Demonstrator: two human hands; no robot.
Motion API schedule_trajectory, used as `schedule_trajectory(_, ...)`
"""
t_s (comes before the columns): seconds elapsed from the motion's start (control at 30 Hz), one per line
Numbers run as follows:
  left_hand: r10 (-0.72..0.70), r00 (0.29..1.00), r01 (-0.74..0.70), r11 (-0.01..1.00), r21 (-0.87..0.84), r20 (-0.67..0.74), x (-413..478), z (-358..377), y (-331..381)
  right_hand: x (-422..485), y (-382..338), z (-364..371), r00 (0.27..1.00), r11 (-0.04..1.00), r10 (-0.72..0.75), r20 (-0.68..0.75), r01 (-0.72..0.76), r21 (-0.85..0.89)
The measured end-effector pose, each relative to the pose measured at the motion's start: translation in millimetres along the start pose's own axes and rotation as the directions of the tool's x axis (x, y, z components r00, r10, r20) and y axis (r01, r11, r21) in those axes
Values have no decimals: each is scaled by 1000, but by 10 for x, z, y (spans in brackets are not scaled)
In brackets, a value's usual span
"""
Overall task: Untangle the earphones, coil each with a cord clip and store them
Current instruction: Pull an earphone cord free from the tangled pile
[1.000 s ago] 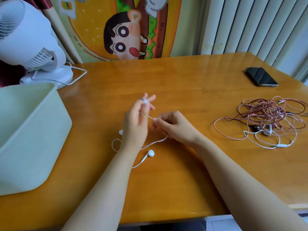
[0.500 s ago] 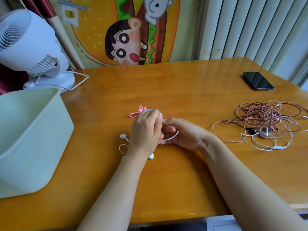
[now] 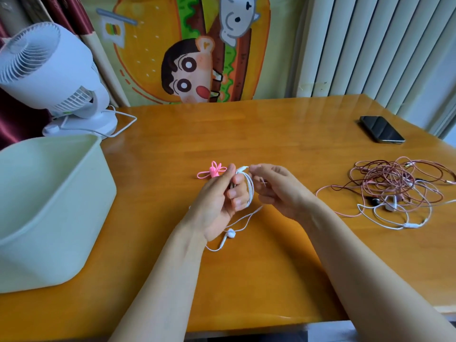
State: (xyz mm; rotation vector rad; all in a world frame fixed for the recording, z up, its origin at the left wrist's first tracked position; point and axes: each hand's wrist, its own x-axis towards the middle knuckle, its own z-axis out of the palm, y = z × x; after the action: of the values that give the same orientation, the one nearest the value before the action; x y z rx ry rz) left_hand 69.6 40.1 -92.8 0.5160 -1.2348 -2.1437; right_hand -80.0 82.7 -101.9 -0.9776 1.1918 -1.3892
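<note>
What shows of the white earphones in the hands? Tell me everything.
White earphones: thin, plastic-looking cord, wound in several loops round fingers of the left hand. The right hand pinches the cord at the top of the loops. A loose tail runs down to one earbud by the left wrist, seemingly resting on the wooden table.

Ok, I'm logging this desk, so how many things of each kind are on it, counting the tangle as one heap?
fan: 1
storage bin: 1
phone: 1
pink cord clip: 1
white earphones, held: 1
tangled earphone heap: 1
total: 6
</note>
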Motion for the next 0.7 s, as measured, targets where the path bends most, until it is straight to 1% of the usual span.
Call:
schedule_trajectory(0.03,-24,998,32,992,-123,64,-50,38,51,-28,-12,37,999,998,-4,44,6,-61)
schedule_trajectory(0.07,-20,995,39,979,-199,97,-93,82,90,-55,-21,79,996,994,9,87,1,-110)
schedule_trajectory(0.1,-9,996,29,970,-240,85,-113,118,105,-78,-11,119,992,988,33,120,-14,-151)
schedule_trajectory(0.13,6,1000,1,968,-250,27,-117,145,112,-104,-4,160,988,981,57,144,-29,-190)
schedule_trajectory(0.17,19,998,-34,971,-238,-63,-112,155,109,-131,8,191,984,974,81,158,-45,-222)
schedule_trajectory(0.23,62,968,-120,965,-232,-243,-109,123,110,-187,8,214,975,956,135,178,-81,-283)
schedule_trajectory(0.3,132,935,-226,936,-268,-329,-111,67,122,-251,-17,203,949,918,225,220,-130,-375)
schedule_trajectory(0.33,195,917,-286,930,-233,-348,-127,56,139,-289,-42,208,934,891,266,237,-145,-430)
schedule_trajectory(0.37,275,890,-339,933,-124,-365,-143,46,137,-332,-69,224,921,867,298,249,-152,-475)
schedule_trajectory(0.4,373,854,-366,926,91,-362,-146,33,120,-361,-95,239,914,852,311,259,-148,-502)
schedule_trajectory(0.43,491,812,-359,847,393,-316,-153,8,92,-388,-127,259,915,848,305,264,-134,-513)
schedule_trajectory(0.47,592,778,-313,655,688,-209,-170,-22,60,-419,-177,277,922,846,284,263,-112,-522)
schedule_trajectory(0.5,641,764,-248,395,885,-72,-176,-55,31,-436,-234,285,931,839,261,256,-88,-537)
schedule_trajectory(0.53,639,769,-185,171,968,35,-185,-83,16,-454,-298,286,942,824,235,241,-62,-564)
schedule_trajectory(0.57,609,787,-151,31,988,101,-205,-100,12,-469,-356,274,956,804,199,216,-33,-593)
schedule_trajectory(0.6,568,815,-141,4,990,114,-234,-103,21,-473,-406,255,973,790,146,178,-6,-613)
schedule_trajectory(0.63,504,860,-151,97,984,82,-265,-97,31,-474,-440,225,989,786,74,131,23,-618)
schedule_trajectory(0.67,423,905,-175,291,941,37,-300,-67,49,-463,-453,195,996,792,-3,87,56,-608)
schedule_trajectory(0.7,340,941,-184,508,841,1,-334,-18,65,-454,-447,171,995,803,-76,56,95,-588)
